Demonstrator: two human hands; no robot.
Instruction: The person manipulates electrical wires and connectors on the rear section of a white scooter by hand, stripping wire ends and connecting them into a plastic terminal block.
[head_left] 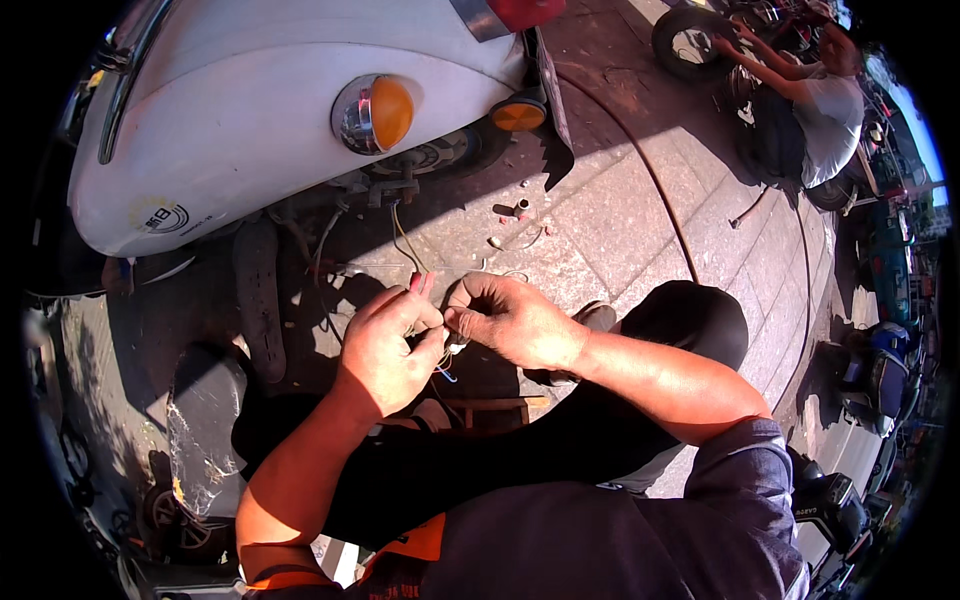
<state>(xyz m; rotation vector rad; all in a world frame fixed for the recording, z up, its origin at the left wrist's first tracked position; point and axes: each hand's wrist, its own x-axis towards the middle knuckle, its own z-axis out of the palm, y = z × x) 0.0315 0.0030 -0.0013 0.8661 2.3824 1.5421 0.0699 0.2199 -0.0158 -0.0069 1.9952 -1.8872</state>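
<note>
My left hand [390,345] is closed near the middle of the view, fingers on thin wire and a red-handled item [423,283], which I cannot make out fully. My right hand [510,325] is beside it, thumb and forefinger pinched on thin wire at the same spot. Loose wires [445,373] with a blue end hang below my fingers. Yellow wires [405,240] run down from under the white scooter body [250,120], which carries a round orange indicator [390,112].
Small parts [522,206] lie on the paving ahead of me. A brown hose [660,195] crosses it. At upper right another person [830,120] holds a wheel [680,70]. A dark worn seat-like item [205,430] is at left. Parked scooters [880,370] line the right.
</note>
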